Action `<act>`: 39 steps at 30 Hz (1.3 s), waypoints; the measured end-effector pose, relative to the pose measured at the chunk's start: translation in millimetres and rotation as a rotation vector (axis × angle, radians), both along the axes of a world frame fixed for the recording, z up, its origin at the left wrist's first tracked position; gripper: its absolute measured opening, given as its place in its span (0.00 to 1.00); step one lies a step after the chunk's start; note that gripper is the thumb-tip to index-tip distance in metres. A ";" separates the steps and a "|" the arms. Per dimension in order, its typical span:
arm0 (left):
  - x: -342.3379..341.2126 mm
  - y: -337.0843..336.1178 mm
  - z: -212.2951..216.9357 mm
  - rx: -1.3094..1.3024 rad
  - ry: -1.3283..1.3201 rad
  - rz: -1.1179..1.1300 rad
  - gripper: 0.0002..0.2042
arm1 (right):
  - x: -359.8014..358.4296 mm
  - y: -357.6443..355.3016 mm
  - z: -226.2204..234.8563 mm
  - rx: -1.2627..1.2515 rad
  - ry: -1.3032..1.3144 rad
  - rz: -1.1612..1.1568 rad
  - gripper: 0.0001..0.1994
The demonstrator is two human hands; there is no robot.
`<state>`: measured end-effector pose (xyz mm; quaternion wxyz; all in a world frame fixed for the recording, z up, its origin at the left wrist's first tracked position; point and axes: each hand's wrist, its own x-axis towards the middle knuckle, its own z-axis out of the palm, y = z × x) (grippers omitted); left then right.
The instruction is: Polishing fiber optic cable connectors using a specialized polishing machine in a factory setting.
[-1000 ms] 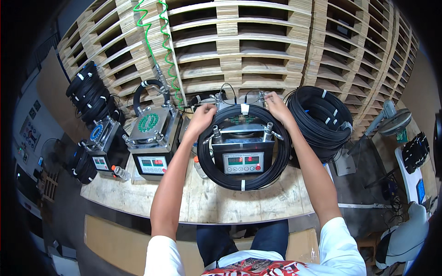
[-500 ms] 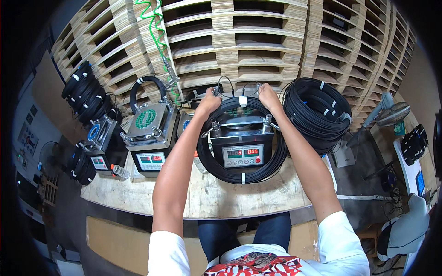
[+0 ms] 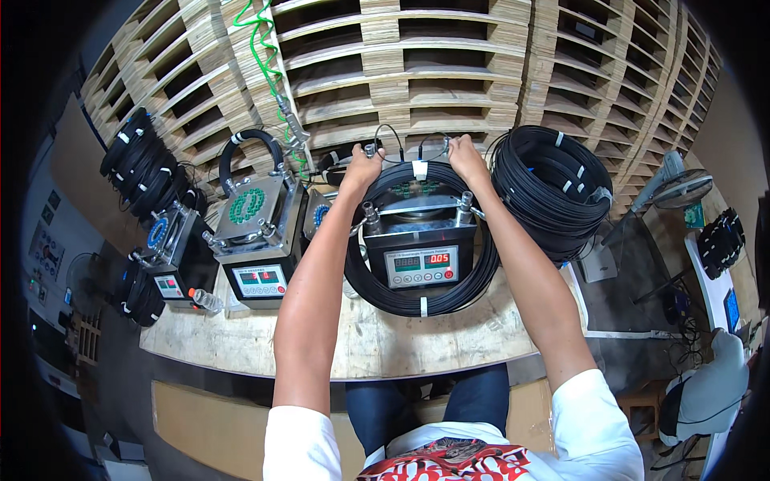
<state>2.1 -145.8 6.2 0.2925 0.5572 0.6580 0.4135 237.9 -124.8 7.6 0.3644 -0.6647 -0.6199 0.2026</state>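
Observation:
A large coil of black cable (image 3: 425, 306) bound with white ties hangs around the front of a polishing machine (image 3: 397, 277) that has red digits lit on its panel. My left hand (image 3: 366, 168) is closed around a metal clamp post (image 3: 370, 149) at the machine's back left corner. My right hand (image 3: 468, 159) pinches at the back right corner, where a second metal post is mostly hidden by the fingers. Thin black leads loop up between the hands. The two front clamp posts (image 3: 464, 208) stand upright and untouched.
Left stand a second polishing machine (image 3: 252, 240) with a green ring of connectors and a smaller one (image 3: 172, 248). A clear bottle (image 3: 208, 301) lies beside them. Stacked cable coils (image 3: 553, 200) rise at right, near a fan (image 3: 680, 195). Wooden pallets (image 3: 401, 72) wall the back.
Both hands stay at the back corners, with slight shifts of the fingers. The view has tilted a little. The digits on the second machine's panel have changed.

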 end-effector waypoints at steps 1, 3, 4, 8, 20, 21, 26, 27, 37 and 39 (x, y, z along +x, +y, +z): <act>-3.4 -0.8 -0.6 -0.003 0.003 0.008 0.45 | -5.0 -5.3 -1.2 0.031 0.011 -0.022 0.24; 4.8 8.9 -1.7 -0.002 0.118 0.021 0.44 | 7.1 7.8 -7.5 0.078 0.001 -0.005 0.24; 11.2 12.1 -1.9 0.000 0.114 0.010 0.44 | 16.4 15.7 -12.5 0.123 -0.010 0.014 0.24; 7.7 9.3 -4.7 -0.074 0.209 0.101 0.44 | 12.0 22.6 -20.8 0.157 -0.004 0.083 0.24; -3.2 8.8 -8.7 -0.002 -0.131 -0.092 0.50 | 5.3 -0.3 -4.4 0.152 0.128 0.057 0.23; -6.8 9.3 -8.5 -0.007 -0.080 -0.048 0.47 | 1.0 -3.5 -2.7 0.127 0.061 0.032 0.23; 7.0 1.6 0.1 -0.094 -0.052 -0.035 0.45 | 11.8 6.3 -11.3 0.157 -0.001 0.025 0.19; 1.0 3.2 -2.7 -0.106 -0.025 -0.039 0.46 | 8.9 6.8 -12.1 0.178 0.021 0.056 0.18; -11.8 28.3 -14.0 0.005 0.020 -0.157 0.54 | 8.3 17.3 -12.8 0.165 0.043 0.066 0.21; -5.4 32.0 -6.0 -0.025 0.094 -0.183 0.54 | 11.7 15.9 -11.3 0.166 -0.023 0.077 0.22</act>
